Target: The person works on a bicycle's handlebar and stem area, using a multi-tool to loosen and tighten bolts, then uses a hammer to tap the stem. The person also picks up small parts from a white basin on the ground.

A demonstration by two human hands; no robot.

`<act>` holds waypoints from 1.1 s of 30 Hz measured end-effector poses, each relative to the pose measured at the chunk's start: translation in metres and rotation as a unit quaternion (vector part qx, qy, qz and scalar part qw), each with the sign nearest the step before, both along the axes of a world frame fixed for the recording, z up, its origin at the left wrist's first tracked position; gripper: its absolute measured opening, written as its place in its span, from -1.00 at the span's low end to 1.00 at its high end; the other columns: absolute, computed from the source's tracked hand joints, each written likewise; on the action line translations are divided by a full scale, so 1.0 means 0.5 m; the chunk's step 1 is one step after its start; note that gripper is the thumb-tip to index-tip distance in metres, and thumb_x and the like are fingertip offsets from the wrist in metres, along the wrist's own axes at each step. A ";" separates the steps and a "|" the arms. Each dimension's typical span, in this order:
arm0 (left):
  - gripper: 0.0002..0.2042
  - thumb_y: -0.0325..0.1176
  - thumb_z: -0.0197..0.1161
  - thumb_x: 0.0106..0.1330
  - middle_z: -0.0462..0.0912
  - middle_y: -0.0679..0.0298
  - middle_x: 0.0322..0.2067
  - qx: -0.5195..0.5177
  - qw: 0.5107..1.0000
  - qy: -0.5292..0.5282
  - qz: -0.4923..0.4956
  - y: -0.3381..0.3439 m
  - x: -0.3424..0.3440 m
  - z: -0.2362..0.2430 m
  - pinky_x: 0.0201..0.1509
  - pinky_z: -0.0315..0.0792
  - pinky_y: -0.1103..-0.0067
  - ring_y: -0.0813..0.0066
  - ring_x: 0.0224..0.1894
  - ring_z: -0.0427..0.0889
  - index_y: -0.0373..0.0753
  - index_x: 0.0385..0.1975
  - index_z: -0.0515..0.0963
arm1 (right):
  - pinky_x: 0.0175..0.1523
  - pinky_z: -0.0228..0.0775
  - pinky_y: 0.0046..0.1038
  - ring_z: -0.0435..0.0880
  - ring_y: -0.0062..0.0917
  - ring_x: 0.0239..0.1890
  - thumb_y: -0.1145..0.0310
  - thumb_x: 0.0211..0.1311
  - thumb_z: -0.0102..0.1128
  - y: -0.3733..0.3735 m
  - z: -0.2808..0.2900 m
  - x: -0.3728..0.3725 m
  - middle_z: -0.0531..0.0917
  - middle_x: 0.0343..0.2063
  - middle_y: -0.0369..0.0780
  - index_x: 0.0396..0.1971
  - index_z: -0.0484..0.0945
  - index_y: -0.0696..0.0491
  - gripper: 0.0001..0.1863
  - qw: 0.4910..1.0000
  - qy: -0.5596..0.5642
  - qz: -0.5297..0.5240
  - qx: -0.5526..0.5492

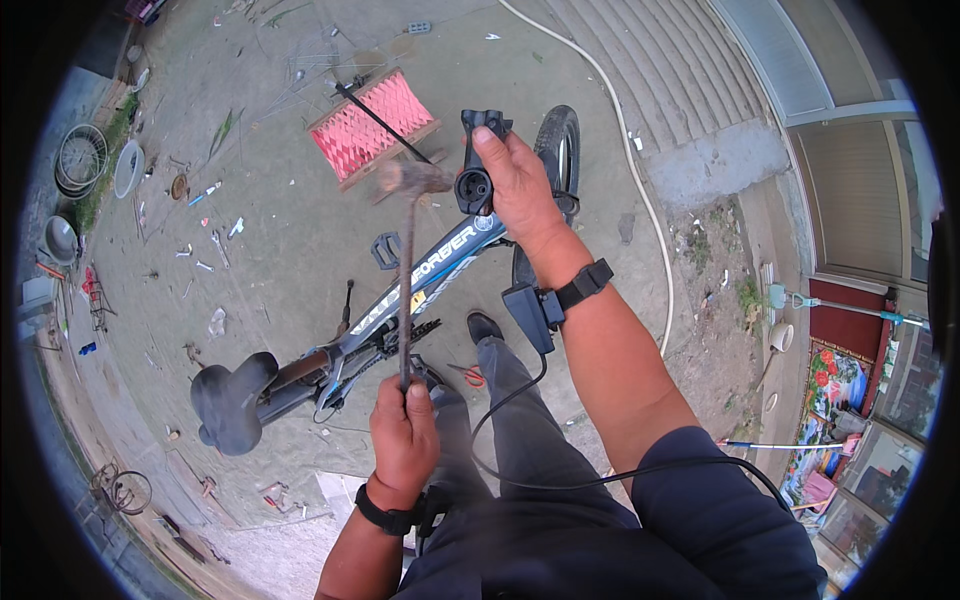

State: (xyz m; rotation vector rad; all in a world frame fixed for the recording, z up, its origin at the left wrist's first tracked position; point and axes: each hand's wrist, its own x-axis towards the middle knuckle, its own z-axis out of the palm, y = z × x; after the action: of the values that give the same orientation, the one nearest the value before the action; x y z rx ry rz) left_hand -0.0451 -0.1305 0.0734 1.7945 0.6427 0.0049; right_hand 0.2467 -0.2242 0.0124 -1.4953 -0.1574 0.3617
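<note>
My left hand (405, 428) is wrapped round the lower end of a hammer's thin handle (406, 285), which points away from me. The hammer head (413, 178) is smeared by motion, and its right end is close beside a black bicycle stem (474, 188); whether they touch I cannot tell. Gripping that stem from its right side is my right hand (515, 178), thumb on top. Below lies the bicycle's blue and white frame (410, 285), with its black saddle (235, 400) at the left and its front wheel (560, 150) beyond my right hand.
A stool with a pink woven seat (375, 125) stands past the hammer. Orange-handled scissors (468, 375) lie by my feet, and wrenches (218, 245) on the ground at left. A pale hose (655, 220) curves along the right. A black cable (610, 480) loops from my right wrist.
</note>
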 end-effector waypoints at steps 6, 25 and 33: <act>-0.82 -0.33 -0.04 0.64 0.41 0.38 -0.54 0.027 0.999 0.018 -0.023 0.006 0.006 0.001 -0.45 0.29 0.65 0.69 -0.53 0.35 -0.27 -0.23 0.38 | -0.44 0.35 -0.65 0.52 -0.75 -0.51 -0.24 0.44 0.12 -0.001 -0.003 0.001 0.60 -0.46 -0.33 -0.07 0.58 0.10 -0.39 1.000 -0.003 0.007 -0.008; -0.86 -0.37 0.08 0.56 0.55 0.12 -0.51 0.044 0.998 0.043 -0.027 0.025 0.015 -0.001 -0.40 0.40 0.37 0.22 -0.51 0.52 -0.31 -0.18 0.46 | -0.42 0.32 -0.64 0.48 -0.75 -0.50 -0.18 0.47 0.11 0.001 -0.002 -0.002 0.55 -0.47 -0.36 -0.09 0.59 0.15 -0.41 0.999 -0.028 -0.007 -0.015; -0.85 -0.36 0.08 0.57 0.52 0.14 -0.53 0.052 0.997 0.037 -0.050 0.029 0.028 -0.001 -0.44 0.38 0.39 0.23 -0.54 0.50 -0.31 -0.21 0.44 | -0.45 0.30 -0.63 0.48 -0.75 -0.53 -0.20 0.46 0.11 -0.001 -0.014 0.003 0.58 -0.47 -0.35 -0.08 0.58 0.13 -0.41 0.999 -0.020 -0.003 -0.026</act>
State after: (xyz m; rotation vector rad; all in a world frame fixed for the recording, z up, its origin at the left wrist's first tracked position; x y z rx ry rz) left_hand -0.0314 -0.1160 0.0728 1.9341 0.6131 -0.0982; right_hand 0.2481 -0.2245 0.0056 -1.5545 -0.1763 0.3327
